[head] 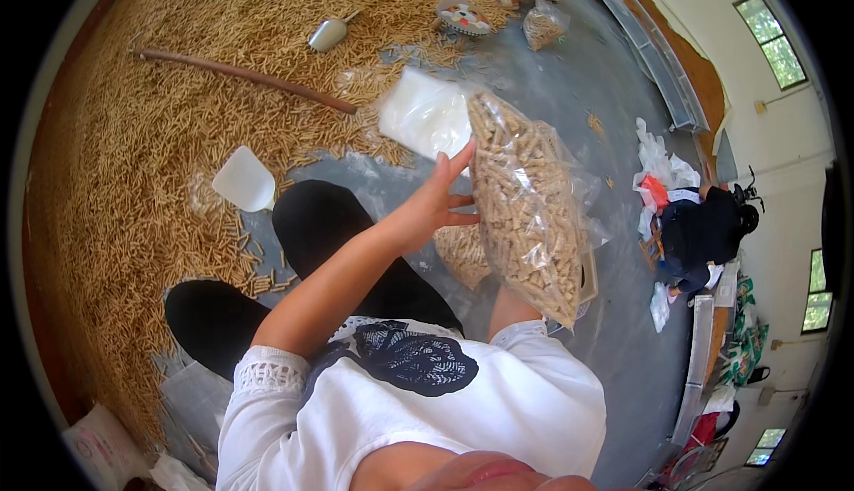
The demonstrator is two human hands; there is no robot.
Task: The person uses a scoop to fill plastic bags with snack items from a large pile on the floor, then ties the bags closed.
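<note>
A clear plastic bag of tan stick-shaped pellets [524,217] is raised in front of me, tilted. My left hand [450,197] grips its left side, fingers spread along the plastic. My right forearm [514,311] passes behind the bag's lower end, which hides my right hand. Below the raised bag, a second bag of pellets [462,257] sits on the floor, partly covered. A stack of clear plastic bags [427,111] lies flat just beyond my left hand. Left of my knees, a white plastic scoop [245,179] rests on the loose pellets.
A wide heap of loose pellets [153,177] covers the floor at left, with a wooden pole [247,76] and metal scoop [328,34] on it. A dog-face fan [464,16] and another filled bag [544,24] lie ahead. A seated person [700,231] is at right; another sits ahead.
</note>
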